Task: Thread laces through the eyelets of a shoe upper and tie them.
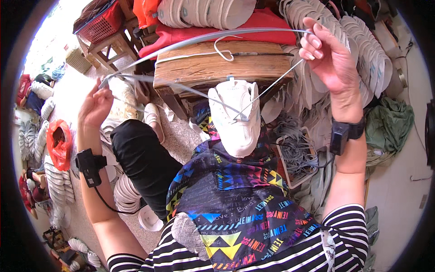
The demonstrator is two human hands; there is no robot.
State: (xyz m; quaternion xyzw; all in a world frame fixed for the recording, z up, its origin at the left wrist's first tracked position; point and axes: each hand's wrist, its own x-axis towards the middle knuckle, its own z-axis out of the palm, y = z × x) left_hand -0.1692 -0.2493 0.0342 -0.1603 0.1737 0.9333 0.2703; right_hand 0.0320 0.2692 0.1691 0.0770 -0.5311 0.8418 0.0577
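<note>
A white shoe [240,140] rests upright at my lap, its toe toward me. A grey shoelace [217,34] passes through the eyelets nearest the toe. Up at the left, my left hand [96,104] pinches the lace, and one strand runs from there down to the shoe. My right hand [331,59], raised at the upper right, has the lace between thumb and fingers; another strand slants from it to the shoe. Between the two hands a length of lace arches over the wooden block [195,72]. A patterned dark apron [235,195] covers my lap beneath the shoe.
Beyond the shoe, a thin hooked tool [263,54] lies on the wooden block. A tray [297,183] of grey laces sits right of my lap. Stacked white shoe pieces [204,13] stand behind and rightward. At left are a red basket [102,25] and red plastic bag [59,145].
</note>
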